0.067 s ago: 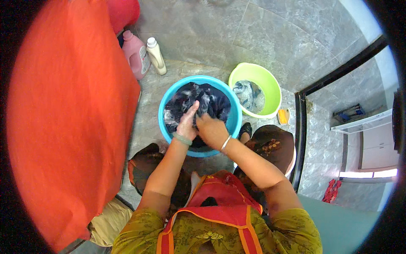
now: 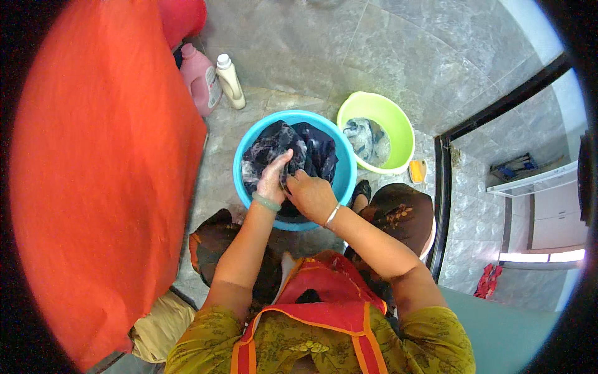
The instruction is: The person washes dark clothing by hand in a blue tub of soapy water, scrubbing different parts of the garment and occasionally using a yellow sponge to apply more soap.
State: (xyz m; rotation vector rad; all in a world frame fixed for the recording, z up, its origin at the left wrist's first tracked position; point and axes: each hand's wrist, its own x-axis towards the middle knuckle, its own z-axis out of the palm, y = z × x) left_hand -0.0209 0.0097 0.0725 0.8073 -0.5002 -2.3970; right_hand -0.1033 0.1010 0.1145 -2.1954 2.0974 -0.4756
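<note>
A light blue basin (image 2: 238, 163) stands on the floor before me, with wet, dark cloth (image 2: 321, 153) streaked with pale suds inside it. Over the basin's near half, my left hand (image 2: 271, 176) grips a bunched part of the cloth. Its thumb side points up and its other fingers are partly hidden. Close against it, my right hand (image 2: 310, 197) is closed on the same cloth, knuckles up. A green bangle circles my left wrist and a silver one my right.
A lime-green basin (image 2: 406, 138) with wet, pale and blue cloth touches the blue one's right side. Beside it lies a yellow-orange block (image 2: 417, 171). Pink (image 2: 200, 81) and cream bottles (image 2: 230, 82) stand at the back left. A large red cover (image 2: 106, 174) fills the left.
My right hand has moved slightly toward me and to the right. The dark cloth in the basin has shifted and bunched up beside my left hand.
</note>
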